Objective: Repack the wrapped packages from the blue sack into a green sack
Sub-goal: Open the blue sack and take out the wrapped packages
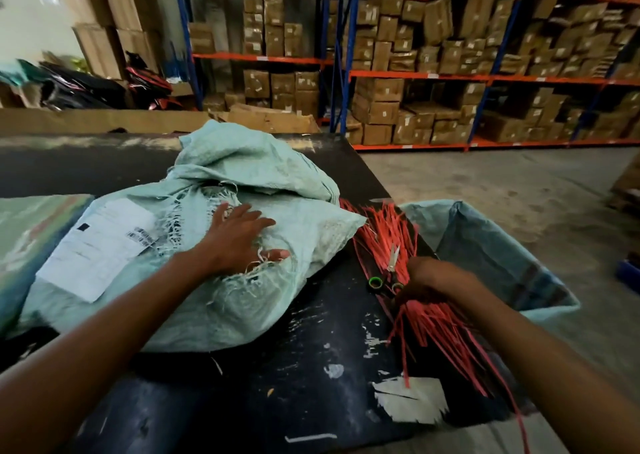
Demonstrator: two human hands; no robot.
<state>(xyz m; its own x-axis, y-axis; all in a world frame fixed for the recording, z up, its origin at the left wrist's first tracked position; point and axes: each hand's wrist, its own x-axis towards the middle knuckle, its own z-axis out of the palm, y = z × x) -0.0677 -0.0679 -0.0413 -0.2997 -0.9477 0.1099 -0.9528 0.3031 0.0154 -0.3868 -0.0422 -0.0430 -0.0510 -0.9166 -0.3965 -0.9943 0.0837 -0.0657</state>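
Room: A warehouse, with blue-and-orange racking [346, 72] stacked with brown cartons along the back wall and a bare concrete floor [485, 183].
Bench: A scuffed black bench [277, 384] flecked with torn label scraps.
Green sack: A filled green sack [214, 301] lies on its side on the bench, its frayed mouth crumpled toward the far edge and a white shipping label [100, 245] stuck to its left flank.
Blue sack: A blue sack [491, 256] hangs open just beyond the bench's right edge; its contents are hidden.
Left hand: The left hand [239, 235] presses flat on the green sack, fingers spread wide.
Right hand: The right hand [426, 277] grips a bundle of red ties [433, 318] beside a pair of scissors [389, 270].
Handling: The woven cloth looks soft, light and snag-prone at the fraying; judging by its bulk, the load is best gathered and lifted at the neck.
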